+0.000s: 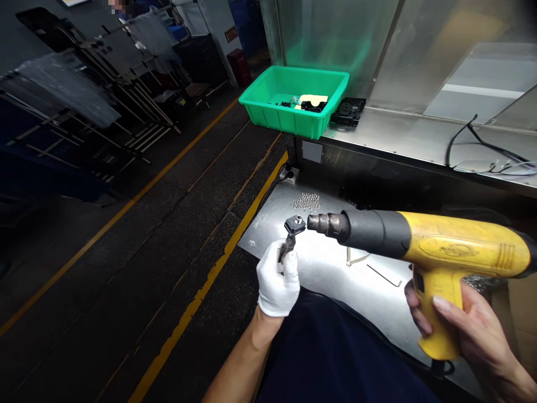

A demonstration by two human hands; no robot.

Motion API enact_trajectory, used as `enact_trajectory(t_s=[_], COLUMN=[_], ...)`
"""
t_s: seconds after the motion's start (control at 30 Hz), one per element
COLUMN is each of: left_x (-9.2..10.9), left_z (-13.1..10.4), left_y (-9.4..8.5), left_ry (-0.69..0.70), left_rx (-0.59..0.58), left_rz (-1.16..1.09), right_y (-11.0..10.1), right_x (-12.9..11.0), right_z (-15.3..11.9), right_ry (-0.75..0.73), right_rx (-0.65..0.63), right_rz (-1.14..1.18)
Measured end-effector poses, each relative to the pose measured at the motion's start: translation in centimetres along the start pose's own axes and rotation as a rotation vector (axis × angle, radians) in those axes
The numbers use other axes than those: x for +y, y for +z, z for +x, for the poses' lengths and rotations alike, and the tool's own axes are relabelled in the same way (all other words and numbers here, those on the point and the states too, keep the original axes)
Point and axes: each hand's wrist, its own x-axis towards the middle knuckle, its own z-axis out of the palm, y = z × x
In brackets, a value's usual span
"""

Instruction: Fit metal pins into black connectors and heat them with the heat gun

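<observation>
My left hand, in a white glove, is closed around a small black part and holds it up over the metal table. A silver round fitting sits on the part's flat top. My bare right hand grips the handle of a yellow and black heat gun. The metal nozzle of the gun points left, just short of the black part, with a small gap between them. Behind the part, a cluster of small silver pieces lies on the table.
A green bin with black parts stands on the steel ledge, beside a black moulded piece. Glasses rest on the ledge at right. Tweezers and a hex key lie on the metal table. A power socket is at its back corner.
</observation>
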Motion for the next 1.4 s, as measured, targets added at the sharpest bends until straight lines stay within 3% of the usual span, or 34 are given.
enact_trajectory(t_s=[0.53,0.93,1.4], left_x=[-0.6,-0.3,0.3], left_z=[-0.2,0.8,1.1], left_y=[0.0,0.5,0.8], left_ry=[-0.053,0.209,0.292], left_rx=[-0.115,0.290,0.352], left_rz=[-0.162,0.316,0.437], right_y=[-0.3,0.1,-0.1], right_x=[0.0,-0.3,0.1], right_z=[0.1,-0.4,-0.4], right_ry=[-0.044,0.005,-0.004], right_rx=[-0.030,-0.001,-0.012], right_rz=[-0.008,0.020,0.043])
